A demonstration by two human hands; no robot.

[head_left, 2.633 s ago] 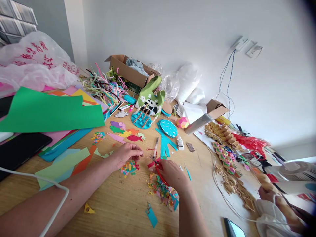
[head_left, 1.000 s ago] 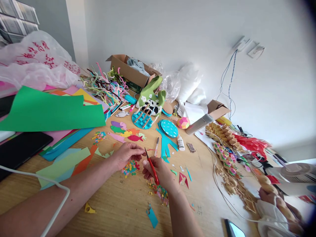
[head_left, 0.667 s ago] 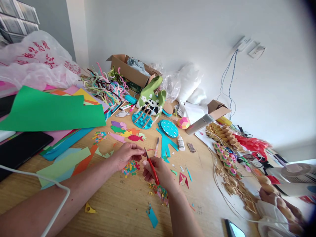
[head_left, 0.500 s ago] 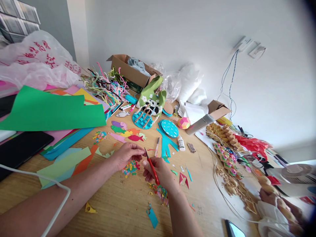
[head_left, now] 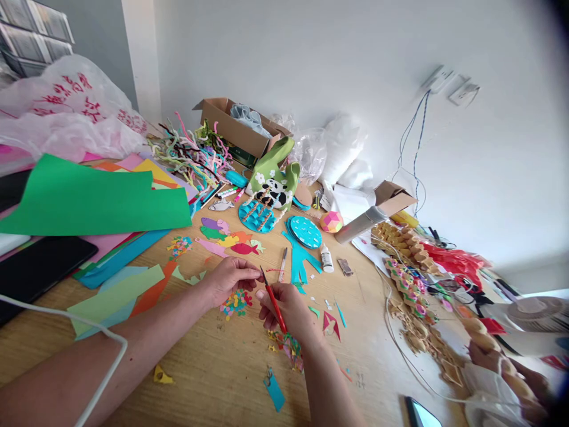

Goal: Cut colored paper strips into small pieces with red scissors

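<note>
My right hand [head_left: 287, 308] is closed around a pair of slim red-handled scissors [head_left: 277, 308], seen edge-on, with the dark pointed blade up and to the left. Its tip comes close to the fingertips of my left hand [head_left: 233, 279], which are pinched together; whatever they hold is too small to make out. Under and beside the hands lie a heap of small coloured paper dots [head_left: 235, 303] and a pile of mixed paper scraps [head_left: 291, 350]. Beyond them are coloured paper fish, among them a red fish [head_left: 244, 249], and a pen-like tool [head_left: 283, 264].
Green paper [head_left: 98, 204] covers other sheets at left, near a black device [head_left: 44, 273]. A white cable [head_left: 113, 338] crosses above my left forearm. Toward the back stand a cardboard box [head_left: 240, 133] and a panda bag [head_left: 273, 184]. A white bottle [head_left: 326, 258] and a phone [head_left: 422, 412] lie rightward.
</note>
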